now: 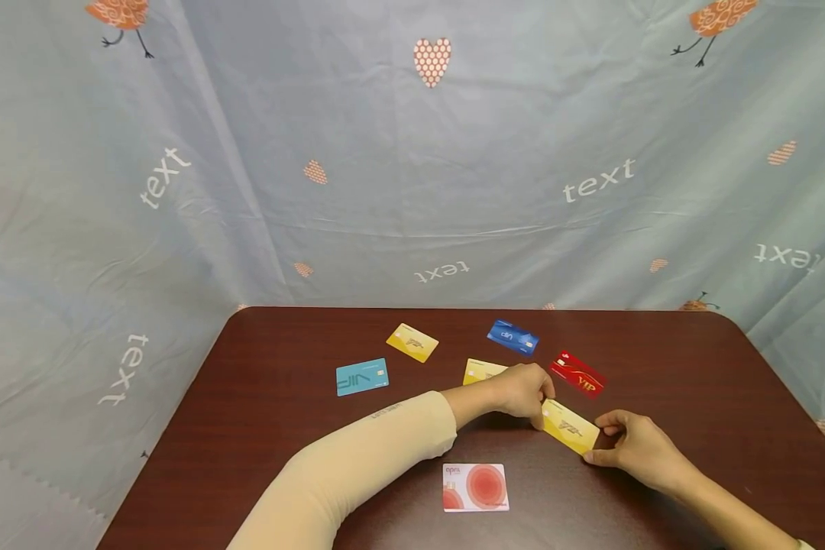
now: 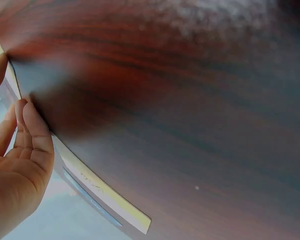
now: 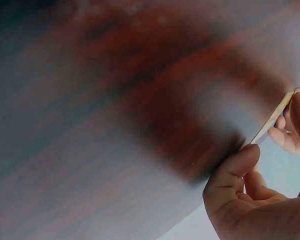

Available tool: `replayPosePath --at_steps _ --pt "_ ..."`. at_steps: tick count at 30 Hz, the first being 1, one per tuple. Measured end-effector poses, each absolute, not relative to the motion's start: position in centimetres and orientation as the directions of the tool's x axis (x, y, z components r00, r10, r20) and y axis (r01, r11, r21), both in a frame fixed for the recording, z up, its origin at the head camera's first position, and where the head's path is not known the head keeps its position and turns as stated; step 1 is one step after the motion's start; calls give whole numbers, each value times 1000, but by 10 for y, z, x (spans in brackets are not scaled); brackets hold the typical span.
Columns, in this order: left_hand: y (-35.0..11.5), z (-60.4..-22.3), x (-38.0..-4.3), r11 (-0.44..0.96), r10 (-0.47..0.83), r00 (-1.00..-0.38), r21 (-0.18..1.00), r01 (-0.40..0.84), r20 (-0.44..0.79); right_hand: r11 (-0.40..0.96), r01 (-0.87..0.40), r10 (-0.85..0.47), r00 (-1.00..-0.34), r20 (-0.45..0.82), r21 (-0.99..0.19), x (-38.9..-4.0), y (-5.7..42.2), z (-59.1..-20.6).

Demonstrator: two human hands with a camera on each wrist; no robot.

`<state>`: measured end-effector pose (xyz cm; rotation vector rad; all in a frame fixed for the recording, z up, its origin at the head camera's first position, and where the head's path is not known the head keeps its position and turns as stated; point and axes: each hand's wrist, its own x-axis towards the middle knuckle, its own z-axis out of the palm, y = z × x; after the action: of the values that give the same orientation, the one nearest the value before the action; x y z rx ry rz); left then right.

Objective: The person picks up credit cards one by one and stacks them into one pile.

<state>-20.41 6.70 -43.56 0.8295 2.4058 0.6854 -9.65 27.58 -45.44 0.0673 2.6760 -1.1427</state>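
A yellow card (image 1: 569, 428) with a grey emblem is held slantwise between my two hands, over the right part of the table. My left hand (image 1: 517, 391) pinches its left end with bent fingers. At the opposite end, my right hand (image 1: 642, 451) grips the edge between thumb and fingers. The right wrist view catches the same card (image 3: 272, 119) nearly edge-on, fingertips at both ends. Behind the left hand, another yellow card (image 1: 481, 370) lies partly covered. A red VIP card (image 1: 577, 374) rests just beyond the held card.
On the dark wooden table (image 1: 261, 443) lie a blue card (image 1: 513, 338), a third yellow card (image 1: 412, 342) and a teal VIP card (image 1: 362, 377). A white card with red circles (image 1: 476, 487) lies nearer me. Patterned cloth (image 1: 385, 191) hangs behind the table.
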Motion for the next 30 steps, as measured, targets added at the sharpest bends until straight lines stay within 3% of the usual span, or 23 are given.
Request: replayPosePath --at_steps 19,30 --pt "71 -438 -202 712 667 -694 506 487 -270 737 146 -36 -967 -254 -660 -102 274 -452" --pt "71 -435 -197 707 666 -698 522 478 -263 719 135 -31 -974 -225 -682 -102 271 -451"
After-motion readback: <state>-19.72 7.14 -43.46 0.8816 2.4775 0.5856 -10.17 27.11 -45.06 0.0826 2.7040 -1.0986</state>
